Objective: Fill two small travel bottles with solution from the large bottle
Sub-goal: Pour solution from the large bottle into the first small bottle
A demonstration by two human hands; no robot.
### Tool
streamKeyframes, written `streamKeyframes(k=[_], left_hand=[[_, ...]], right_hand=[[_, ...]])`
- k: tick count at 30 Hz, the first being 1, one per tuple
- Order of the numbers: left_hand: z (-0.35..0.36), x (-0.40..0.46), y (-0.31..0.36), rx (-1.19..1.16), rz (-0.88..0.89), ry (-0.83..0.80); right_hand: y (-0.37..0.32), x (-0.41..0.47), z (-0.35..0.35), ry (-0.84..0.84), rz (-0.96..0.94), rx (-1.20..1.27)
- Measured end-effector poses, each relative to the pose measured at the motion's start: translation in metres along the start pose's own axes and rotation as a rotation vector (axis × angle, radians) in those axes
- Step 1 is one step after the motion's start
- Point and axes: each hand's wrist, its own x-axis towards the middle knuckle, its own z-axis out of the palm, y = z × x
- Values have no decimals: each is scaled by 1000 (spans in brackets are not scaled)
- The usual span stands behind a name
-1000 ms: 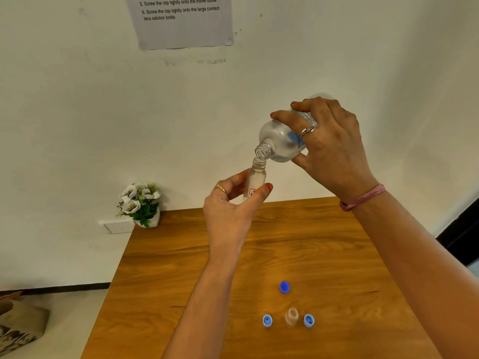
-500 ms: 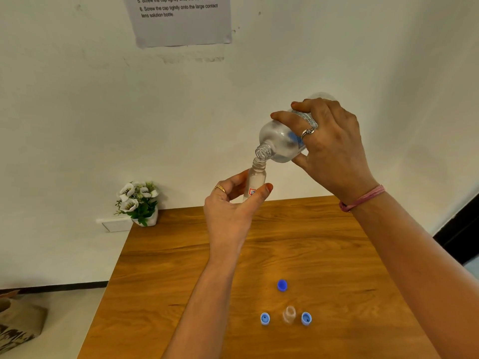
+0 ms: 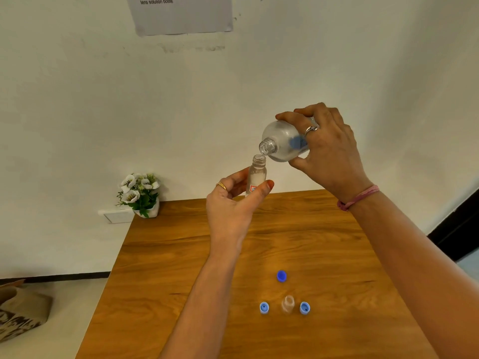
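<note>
Midway over a wooden table [image 3: 181, 255], a person's left hand [image 3: 233, 203] pinches a small travel bottle [image 3: 256, 177] upright between thumb and curled fingers, while the right hand [image 3: 329, 151] wraps around the body of the large solution bottle [image 3: 282, 143], tipped on its side with its open mouth just above and slightly right of the travel bottle's neck. The two mouths stand apart, not touching, and no stream is visible between them. The held travel bottle looks largely filled, though its exact level is hard to read through the clear plastic. On the near part of the table, a second travel bottle [image 3: 288, 303] stands uncapped between two light blue caps [image 3: 264, 307] [image 3: 305, 307], with a darker blue cap [image 3: 281, 276] a little farther back. A potted artificial flower [image 3: 140, 193] sits at the far left corner, and a printed instruction sheet [image 3: 181, 14] hangs on the wall above. To pour well from here, the large bottle's lip would likely need to sit directly over the narrow neck and tilt gradually, since a wide mouth feeding a small one can overshoot and spill onto the fingers. Keeping the small bottle vertical and stopping short of the threads would leave room for capping.
</note>
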Motion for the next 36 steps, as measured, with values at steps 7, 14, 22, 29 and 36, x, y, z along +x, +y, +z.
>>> streamKeyframes(k=[7,14,22,29,36], left_hand=[[-9,-12,-22,8,-33,-5],[-31,-30,-74,82,-107,7],[-53,-55,-139,171,-237,55],[-73,-80,-202,252,-377,3],[-77,-95,-240,351,-491,-45]], right_hand=[[2,-22,21,-214,269,353],[10,-63,50,-299,362,521],[13,-106,78,-383,407,549],[20,-133,85,-375,478,550],[31,-154,93,-362,557,548]])
